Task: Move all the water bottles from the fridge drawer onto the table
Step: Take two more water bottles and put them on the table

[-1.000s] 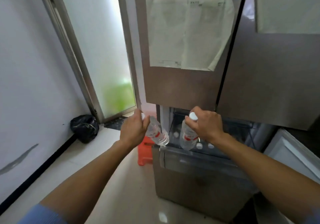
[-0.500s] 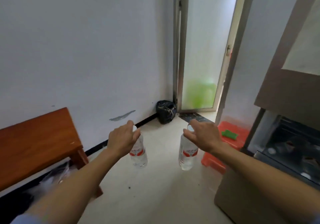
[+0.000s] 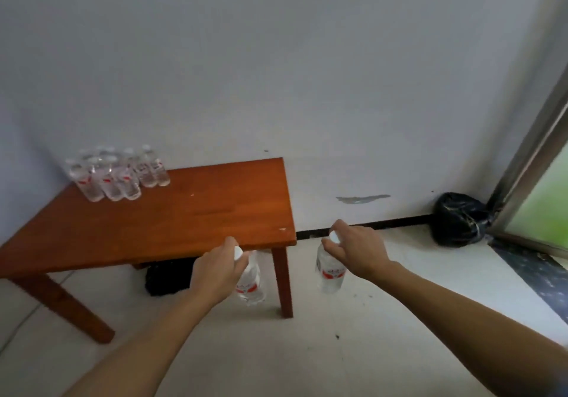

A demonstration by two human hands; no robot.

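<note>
You face a pale wall [image 3: 276, 74] over a light floor [image 3: 307, 350]. A red-brown wooden table [image 3: 184, 212] stands against it on your left. A tied black bag [image 3: 459, 220] sits in the corner by a metal door frame [image 3: 528, 163] on your right, and something dark [image 3: 166, 277] lies under the table; what it is cannot be told. The fridge drawer is out of view.

This is the only view. A cluster of water bottles [image 3: 116, 172] stands upright at the table's far left corner, close to the wall and packed touching one another. The rest of the top is bare wood.

Your left hand [image 3: 215, 270] grips the left bottle [image 3: 249, 283] at its cap end, fingers curled over the top, and the body hangs down in front of the table's near right leg. Your right hand [image 3: 358, 250] holds the right bottle [image 3: 330, 273] the same way, out over the floor just right of the table's corner. Both arms reach forward, wrists bent down, hands well apart.

The step in hand looks like the carry to the table. Both bottles appear to hang below the tabletop's edge, so raise them first or they may knock the rim. Set each one base-down on the bare wood just beside the cluster, not into it, since a nudge could topple the packed row. A cap grip lets a bottle swing, so let it settle flat before you release.
</note>
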